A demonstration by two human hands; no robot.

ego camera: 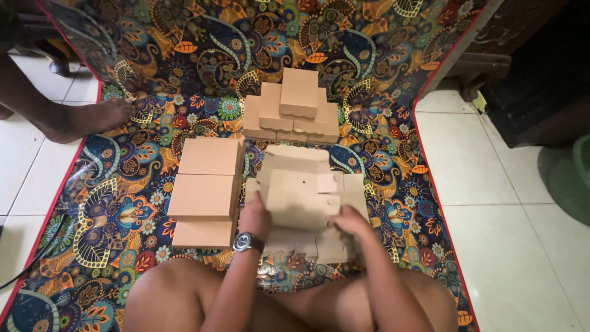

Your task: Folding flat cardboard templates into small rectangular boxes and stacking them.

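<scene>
Cardboard everywhere: plain brown, matte, die-cut w/ small slots and tabs. Left hand (255, 216), w/ a wristwatch (247, 242) on its wrist, and right hand (349, 220) both grip a half-folded box blank (301, 197), fingers closed on its lower edge, left at the left end, right at the right end. The blank sits just above a flat stack of unfolded blanks (310, 246) lying in front of the person's knees. To the left, a row of three finished boxes (206, 193), rectangular, lids shut, touching each other. Further back, a pile of smaller closed boxes (292, 114), stacked approx. in tiers. All rest on a mat (123, 215) w/ glossy multicolour paisley print and red edging, spread on a white tile floor (491, 184). Another person's bare foot (92, 120) is on the mat's left edge.
</scene>
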